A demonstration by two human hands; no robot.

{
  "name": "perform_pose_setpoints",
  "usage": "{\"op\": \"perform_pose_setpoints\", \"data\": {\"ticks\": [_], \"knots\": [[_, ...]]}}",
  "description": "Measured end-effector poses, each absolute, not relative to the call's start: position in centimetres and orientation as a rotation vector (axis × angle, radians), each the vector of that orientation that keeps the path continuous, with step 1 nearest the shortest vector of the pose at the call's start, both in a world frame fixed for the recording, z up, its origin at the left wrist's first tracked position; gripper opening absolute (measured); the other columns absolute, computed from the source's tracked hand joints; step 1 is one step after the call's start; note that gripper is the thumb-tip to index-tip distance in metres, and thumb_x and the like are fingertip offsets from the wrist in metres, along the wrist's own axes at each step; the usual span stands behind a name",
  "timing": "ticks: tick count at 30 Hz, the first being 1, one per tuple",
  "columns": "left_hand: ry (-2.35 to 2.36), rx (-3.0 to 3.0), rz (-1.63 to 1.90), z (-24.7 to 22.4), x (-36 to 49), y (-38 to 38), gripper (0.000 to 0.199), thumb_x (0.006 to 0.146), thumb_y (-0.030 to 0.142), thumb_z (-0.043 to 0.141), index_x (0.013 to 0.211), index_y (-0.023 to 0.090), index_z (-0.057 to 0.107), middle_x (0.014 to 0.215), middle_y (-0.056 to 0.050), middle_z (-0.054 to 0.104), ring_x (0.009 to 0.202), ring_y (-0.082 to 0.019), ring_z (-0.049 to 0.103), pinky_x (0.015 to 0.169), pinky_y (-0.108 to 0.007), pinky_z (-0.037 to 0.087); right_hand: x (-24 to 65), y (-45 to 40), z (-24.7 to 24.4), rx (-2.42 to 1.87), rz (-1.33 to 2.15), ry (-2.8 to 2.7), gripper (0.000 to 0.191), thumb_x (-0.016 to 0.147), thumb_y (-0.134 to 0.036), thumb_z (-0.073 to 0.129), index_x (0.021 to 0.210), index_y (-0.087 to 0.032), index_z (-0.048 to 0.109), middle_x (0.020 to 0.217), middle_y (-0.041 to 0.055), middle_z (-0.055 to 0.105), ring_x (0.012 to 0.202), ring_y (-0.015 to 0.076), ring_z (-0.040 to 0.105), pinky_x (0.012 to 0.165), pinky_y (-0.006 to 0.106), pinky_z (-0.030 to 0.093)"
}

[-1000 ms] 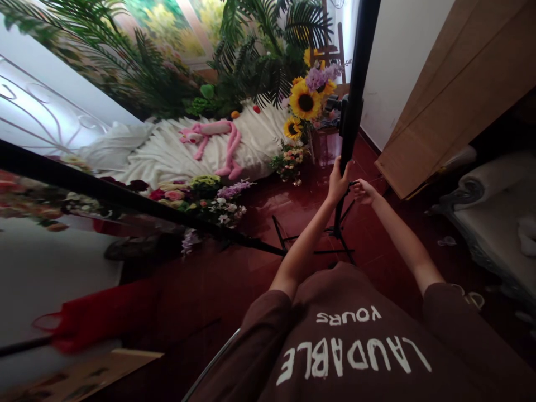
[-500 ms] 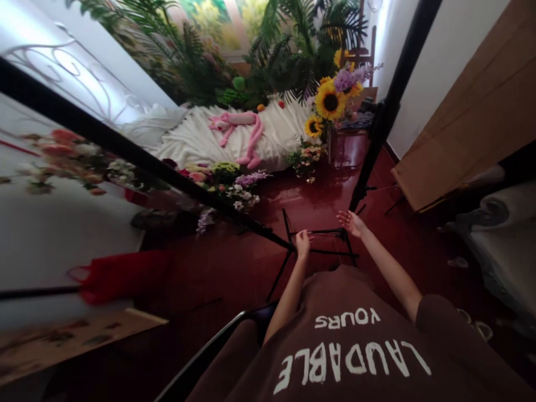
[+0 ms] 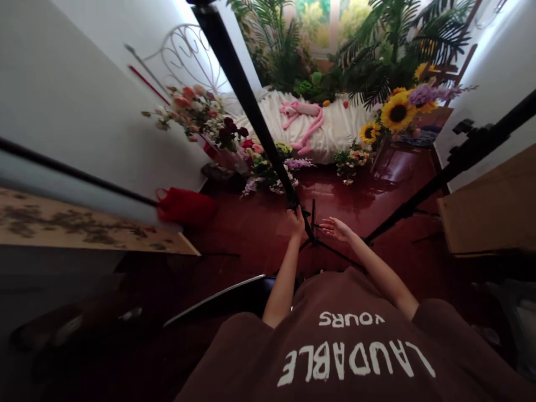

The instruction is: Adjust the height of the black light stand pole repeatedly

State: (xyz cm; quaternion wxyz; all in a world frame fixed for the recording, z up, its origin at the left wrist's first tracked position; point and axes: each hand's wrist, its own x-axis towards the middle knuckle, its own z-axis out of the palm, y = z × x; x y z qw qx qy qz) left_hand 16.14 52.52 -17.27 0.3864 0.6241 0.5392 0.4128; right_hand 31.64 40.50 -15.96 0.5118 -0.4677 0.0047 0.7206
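A black stand pole (image 3: 251, 106) slants from the top of the view down to its spread legs on the red floor. My left hand (image 3: 296, 221) is closed around the lower part of this pole, near a knob. Just right of the pole, my right hand (image 3: 336, 229) is open, its fingers stretched toward the stand and holding nothing. A second black pole (image 3: 452, 162) slants across the right side, its lower end near my right wrist.
A pink plush toy (image 3: 307, 111) lies on white cloth (image 3: 339, 125) at the back, among flowers, sunflowers (image 3: 397, 113) and palm leaves. A red bag (image 3: 186, 206) and another dark pole (image 3: 75, 174) are at left. Brown cardboard (image 3: 489, 201) stands at right.
The view has turned left, so the scene has shifted right. My left hand has taken hold of the left pole, and my right hand has moved closer to that stand.
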Motion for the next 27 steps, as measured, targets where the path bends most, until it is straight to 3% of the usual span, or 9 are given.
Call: {"op": "perform_pose_setpoints", "data": {"ticks": [3, 7, 13, 16, 20, 24, 27], "knots": [[1.399, 1.59, 0.992, -17.1, 15.2, 53.4, 0.03, 0.098, 0.044, 0.053, 0.108, 0.017, 0.06, 0.107, -0.014, 0.073, 0.104, -0.022, 0.071, 0.09, -0.032, 0.054, 29.3, 43.6, -15.5, -1.061, 1.856, 0.062, 0.03, 0.106, -0.037, 0.04, 0.093, -0.017, 0.06, 0.079, 0.0053, 0.072, 0.057, 0.01, 0.065, 0.047, 0.017, 0.049], [1.374, 1.633, 0.973, -16.7, 14.3, 53.6, 0.022, 0.095, 0.035, 0.06, 0.108, 0.017, 0.062, 0.112, -0.015, 0.074, 0.103, -0.023, 0.072, 0.089, -0.032, 0.054, 26.6, 46.7, -14.4, -0.86, 1.943, 0.12, 0.035, 0.103, -0.044, 0.044, 0.078, -0.02, 0.05, 0.06, -0.0013, 0.06, 0.042, 0.0064, 0.05, 0.032, 0.012, 0.029], [1.445, 1.609, 0.964, -16.4, 14.4, 53.3, 0.022, 0.095, 0.035, 0.06, 0.11, 0.018, 0.062, 0.11, -0.016, 0.074, 0.108, -0.026, 0.071, 0.09, -0.035, 0.053, 24.2, 48.1, -14.3, -0.796, 1.83, -0.028, 0.036, 0.101, -0.038, 0.042, 0.068, -0.023, 0.037, 0.044, -0.0101, 0.031, 0.035, 0.0055, 0.025, 0.03, 0.012, 0.016], [1.445, 1.633, 0.975, -16.5, 14.4, 53.4, 0.021, 0.095, 0.036, 0.061, 0.106, 0.019, 0.062, 0.107, -0.015, 0.074, 0.109, -0.027, 0.07, 0.09, -0.035, 0.053, 24.1, 48.1, -15.0, -1.018, 1.635, -0.24, 0.033, 0.091, -0.04, 0.056, 0.071, -0.024, 0.035, 0.047, -0.0119, 0.027, 0.038, 0.0061, 0.022, 0.034, 0.014, 0.018], [1.414, 1.662, 0.971, -16.2, 14.2, 53.5, 0.022, 0.095, 0.038, 0.061, 0.107, 0.019, 0.063, 0.107, -0.014, 0.074, 0.109, -0.027, 0.07, 0.091, -0.035, 0.053, 25.9, 47.9, -15.4, -1.428, 1.215, -0.786, 0.045, 0.076, -0.035, 0.073, 0.068, -0.024, 0.03, 0.057, -0.0096, 0.028, 0.052, 0.0067, 0.03, 0.046, 0.014, 0.027], [1.425, 1.649, 0.992, -16.1, 14.3, 53.3, 0.025, 0.096, 0.039, 0.059, 0.109, 0.018, 0.063, 0.108, -0.014, 0.073, 0.11, -0.027, 0.069, 0.092, -0.035, 0.052, 27.5, 47.4, -14.9, -1.634, 0.833, -1.331, 0.031, 0.078, -0.03, 0.064, 0.065, -0.023, 0.037, 0.064, -0.0044, 0.039, 0.063, 0.0118, 0.038, 0.057, 0.02, 0.031], [1.376, 1.663, 1.066, -16.1, 14.5, 53.4, 0.026, 0.096, 0.04, 0.057, 0.111, 0.019, 0.063, 0.116, -0.015, 0.071, 0.119, -0.026, 0.065, 0.1, -0.036, 0.051, 27.1, 46.7, -14.4, -1.662, 0.685, -1.394, 0.018, 0.077, -0.027, 0.061, 0.071, -0.024, 0.044, 0.072, -0.0013, 0.048, 0.068, 0.0151, 0.043, 0.063, 0.024, 0.035]]}}
